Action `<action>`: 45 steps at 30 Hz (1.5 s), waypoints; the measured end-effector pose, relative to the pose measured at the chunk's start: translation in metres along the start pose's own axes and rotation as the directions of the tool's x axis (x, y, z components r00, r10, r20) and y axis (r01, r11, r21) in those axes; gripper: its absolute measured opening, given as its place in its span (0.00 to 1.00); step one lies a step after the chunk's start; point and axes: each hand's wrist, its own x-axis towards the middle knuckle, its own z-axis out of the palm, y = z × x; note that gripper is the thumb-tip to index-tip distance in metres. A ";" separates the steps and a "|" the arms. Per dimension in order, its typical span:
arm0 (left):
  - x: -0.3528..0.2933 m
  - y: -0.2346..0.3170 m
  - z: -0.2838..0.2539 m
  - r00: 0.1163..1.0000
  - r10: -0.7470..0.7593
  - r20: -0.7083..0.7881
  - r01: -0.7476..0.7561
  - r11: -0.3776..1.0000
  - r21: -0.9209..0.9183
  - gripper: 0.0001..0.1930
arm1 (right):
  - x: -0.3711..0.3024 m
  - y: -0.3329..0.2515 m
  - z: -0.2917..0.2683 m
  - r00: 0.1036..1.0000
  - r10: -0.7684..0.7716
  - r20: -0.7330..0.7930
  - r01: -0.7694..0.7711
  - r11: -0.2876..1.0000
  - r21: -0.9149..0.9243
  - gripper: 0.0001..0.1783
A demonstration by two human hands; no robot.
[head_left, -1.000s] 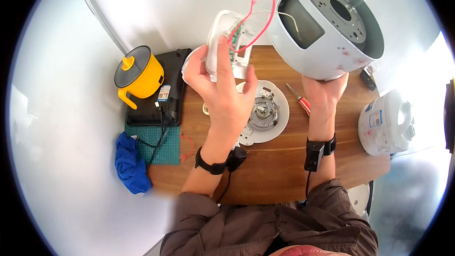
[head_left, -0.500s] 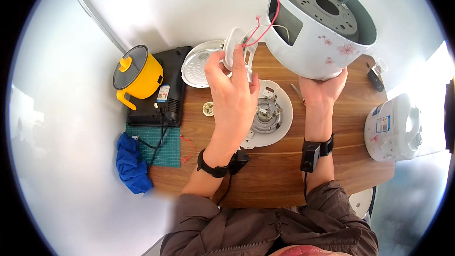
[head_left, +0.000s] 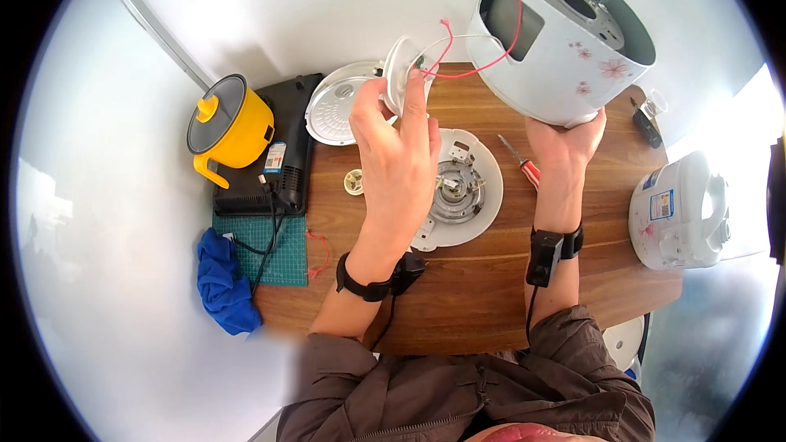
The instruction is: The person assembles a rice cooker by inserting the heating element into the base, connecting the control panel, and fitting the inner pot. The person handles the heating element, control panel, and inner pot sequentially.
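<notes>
My left hand [head_left: 395, 151] pinches a white plastic panel [head_left: 396, 74] between thumb and fingers above the far middle of the table. Red wires [head_left: 468, 74] and a white wire run from the panel toward the shell, where they cross the square cut-out in its side. From below, my right hand [head_left: 567, 146] holds up the white rice cooker shell [head_left: 532, 78], tilted and printed with pink flowers; its fingers are partly hidden underneath. Between my forearms lies the round white cooker base [head_left: 490, 217] with metal parts inside. Behind the panel rests a white lid-like part [head_left: 332, 115].
A red-handled screwdriver [head_left: 530, 172] lies near my right wrist. At right stand a white rice cooker body [head_left: 655, 233] and a small black tool [head_left: 647, 128]. At left are a yellow pot [head_left: 241, 135] on a black appliance [head_left: 295, 139], a green mat [head_left: 286, 258] and blue cloth [head_left: 223, 282].
The shell has shifted slightly right in my right hand. One red wire's loose end has swung from above the shell down to its side opening. The screwdriver shows more fully.
</notes>
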 end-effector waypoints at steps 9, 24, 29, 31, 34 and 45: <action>0.002 -0.002 -0.004 0.998 -0.054 -0.030 0.053 0.998 -0.045 0.41 | -0.013 0.021 0.000 0.998 -0.041 0.057 0.047 0.993 -0.110 0.28; 0.009 -0.010 -0.001 0.944 0.189 -0.270 -0.229 0.966 -0.124 0.39 | -0.030 0.049 -0.001 0.967 0.206 0.149 -0.170 0.959 -0.226 0.33; 0.008 -0.014 0.005 0.937 0.255 -0.237 -0.307 0.927 -0.214 0.39 | -0.036 0.057 0.000 0.942 0.305 0.138 -0.268 0.935 -0.233 0.33; 0.009 -0.016 0.005 0.939 0.256 -0.231 -0.318 0.902 -0.293 0.39 | -0.032 0.055 -0.007 0.919 0.358 0.162 -0.328 0.926 -0.187 0.31; 0.010 -0.017 0.004 0.956 0.153 -0.250 -0.257 0.849 -0.462 0.31 | -0.027 0.055 -0.010 0.901 0.400 0.168 -0.368 0.910 -0.192 0.26; 0.012 -0.032 0.002 0.972 0.092 -0.214 -0.186 0.860 -0.476 0.30 | -0.025 0.053 -0.015 0.837 0.479 0.266 -0.460 0.878 -0.134 0.25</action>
